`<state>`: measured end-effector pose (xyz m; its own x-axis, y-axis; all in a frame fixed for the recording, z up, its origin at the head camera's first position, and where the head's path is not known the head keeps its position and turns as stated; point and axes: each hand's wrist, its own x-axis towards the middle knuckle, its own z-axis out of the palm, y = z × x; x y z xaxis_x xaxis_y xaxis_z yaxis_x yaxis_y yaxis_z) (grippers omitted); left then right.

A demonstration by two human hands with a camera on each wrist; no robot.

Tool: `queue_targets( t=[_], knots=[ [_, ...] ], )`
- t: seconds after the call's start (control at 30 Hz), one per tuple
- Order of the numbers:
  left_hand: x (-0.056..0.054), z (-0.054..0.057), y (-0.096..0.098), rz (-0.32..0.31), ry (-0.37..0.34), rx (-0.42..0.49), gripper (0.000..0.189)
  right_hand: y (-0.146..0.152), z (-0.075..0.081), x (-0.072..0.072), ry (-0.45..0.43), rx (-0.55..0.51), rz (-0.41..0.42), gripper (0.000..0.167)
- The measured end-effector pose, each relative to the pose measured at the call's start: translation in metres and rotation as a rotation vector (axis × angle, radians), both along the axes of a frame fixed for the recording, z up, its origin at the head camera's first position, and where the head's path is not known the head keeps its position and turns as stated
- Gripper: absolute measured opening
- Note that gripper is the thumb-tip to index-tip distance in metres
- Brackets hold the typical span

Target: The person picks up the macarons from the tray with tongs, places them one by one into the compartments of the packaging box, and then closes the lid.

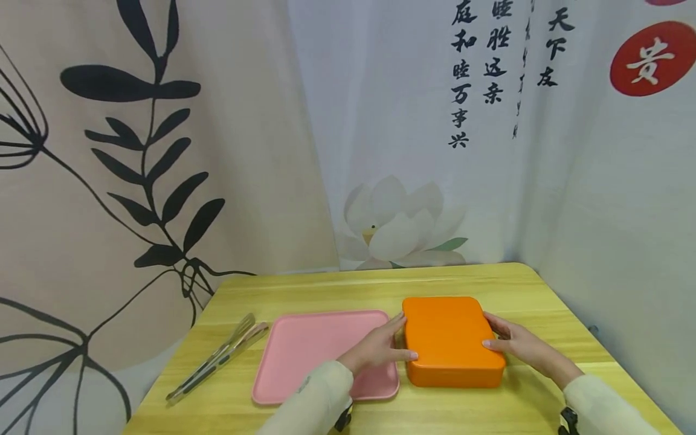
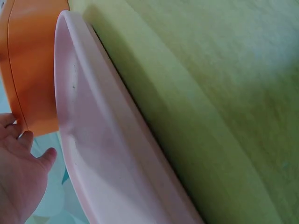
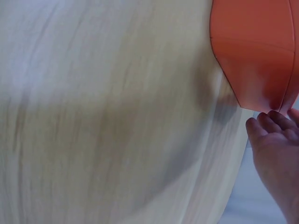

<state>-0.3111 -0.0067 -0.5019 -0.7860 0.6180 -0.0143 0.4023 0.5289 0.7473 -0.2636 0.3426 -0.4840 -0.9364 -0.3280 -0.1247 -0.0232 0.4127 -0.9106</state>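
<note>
In the head view an orange lidded box [image 1: 450, 335] sits right of centre on the table, its lid on. My left hand [image 1: 380, 344] holds its left side, thumb at the front of the top edge and fingers toward the back. On the opposite side my right hand [image 1: 513, 344] grips the box, thumb on the top edge and fingers along the wall. In the left wrist view, the fingertips of my left hand [image 2: 23, 163] meet the box [image 2: 35, 70] near its seam. The right wrist view has my right hand [image 3: 278, 149] at the lower corner of the box [image 3: 254, 51].
A pink tray [image 1: 321, 344] lies left of the box, partly under my left forearm. Metal tongs [image 1: 217, 356] rest at the far left of the yellow wooden table [image 1: 462, 278]. Printed curtains [image 1: 272, 151] hang behind the table's back edge.
</note>
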Motion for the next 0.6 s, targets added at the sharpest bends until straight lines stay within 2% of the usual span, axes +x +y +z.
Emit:
queue_targets(
  t=[0.17, 0.33, 0.47, 0.6],
  knots=[
    [0.002, -0.001, 0.003, -0.013, 0.006, -0.005, 0.095, 0.006, -0.007, -0.003, -0.053, -0.018, 0.011, 0.084],
    [0.002, -0.001, 0.005, -0.018, 0.022, -0.017, 0.093, 0.010, -0.013, -0.006, -0.063, -0.033, 0.015, 0.084],
    [0.001, -0.003, 0.006, -0.006, 0.029, -0.021, 0.092, 0.010, -0.014, -0.007, -0.055, -0.026, 0.004, 0.084],
    [0.000, -0.001, 0.001, 0.035, 0.050, 0.003, 0.090, 0.011, -0.010, -0.003, -0.035, 0.034, -0.042, 0.083]
  ],
)
